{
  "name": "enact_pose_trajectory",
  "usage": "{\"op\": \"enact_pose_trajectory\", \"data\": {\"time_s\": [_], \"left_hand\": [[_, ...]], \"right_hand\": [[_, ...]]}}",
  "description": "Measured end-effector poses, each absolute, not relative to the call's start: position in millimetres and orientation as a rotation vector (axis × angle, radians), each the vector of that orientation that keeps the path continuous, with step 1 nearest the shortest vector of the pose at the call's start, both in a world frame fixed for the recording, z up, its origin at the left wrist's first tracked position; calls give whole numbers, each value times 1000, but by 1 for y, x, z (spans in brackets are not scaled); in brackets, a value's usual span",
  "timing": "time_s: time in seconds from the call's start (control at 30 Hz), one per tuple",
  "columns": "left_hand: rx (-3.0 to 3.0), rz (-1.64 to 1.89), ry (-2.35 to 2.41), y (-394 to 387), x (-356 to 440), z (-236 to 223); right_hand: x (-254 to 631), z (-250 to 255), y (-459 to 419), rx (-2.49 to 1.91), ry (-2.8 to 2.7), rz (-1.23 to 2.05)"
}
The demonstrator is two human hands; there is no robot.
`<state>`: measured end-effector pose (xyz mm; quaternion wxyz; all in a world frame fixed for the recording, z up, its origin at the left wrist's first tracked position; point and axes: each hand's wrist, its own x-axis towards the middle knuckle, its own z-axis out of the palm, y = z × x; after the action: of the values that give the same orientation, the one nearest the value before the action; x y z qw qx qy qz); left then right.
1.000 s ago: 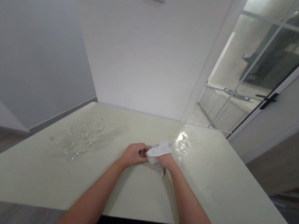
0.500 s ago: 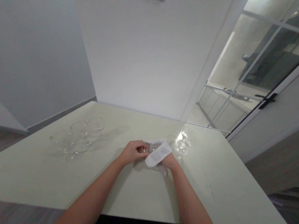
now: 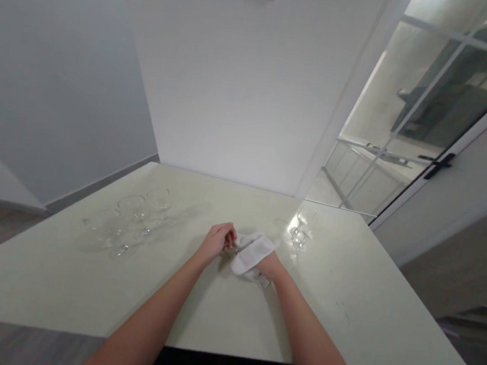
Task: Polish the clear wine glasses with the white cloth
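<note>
Near the middle of the table, my left hand (image 3: 219, 241) is closed, fingers curled round the stem end of a clear stemmed glass (image 3: 230, 249) lying on its side. Most of that glass is hidden by my fingers and by a white cloth (image 3: 253, 256). My right hand (image 3: 268, 264) grips the cloth against the bowl end; its fingers are covered by the fabric. A loose end of the cloth hangs below the hand, close to the tabletop.
Several clear stemmed glasses (image 3: 131, 208) stand at the left of the pale table (image 3: 126, 304). Another clear stemmed glass (image 3: 299, 235) stands right of my hands, in a bright reflection. A white wall (image 3: 234, 100) borders the far edge, and a glazed door (image 3: 380, 127) is at the right.
My left hand has turned, its knuckles now higher and its fingers curled more tightly at the glass. The cloth and my right hand have shifted slightly left. The view has moved a little.
</note>
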<state>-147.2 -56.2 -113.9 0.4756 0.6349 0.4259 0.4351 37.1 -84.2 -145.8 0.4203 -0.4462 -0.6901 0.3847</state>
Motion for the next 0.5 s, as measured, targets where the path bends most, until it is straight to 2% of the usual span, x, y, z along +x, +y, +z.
{"op": "enact_pose_trajectory", "data": {"time_s": [0.2, 0.33, 0.5], "left_hand": [[1400, 1107, 1074, -53, -146, -112], [1468, 1219, 998, -57, -153, -109], [1694, 1266, 833, -66, -158, -112]], "right_hand": [[22, -129, -96, -995, -2006, 992], [25, -127, -93, -1064, -1969, 967], [34, -134, -93, -975, -1894, 1223]]}}
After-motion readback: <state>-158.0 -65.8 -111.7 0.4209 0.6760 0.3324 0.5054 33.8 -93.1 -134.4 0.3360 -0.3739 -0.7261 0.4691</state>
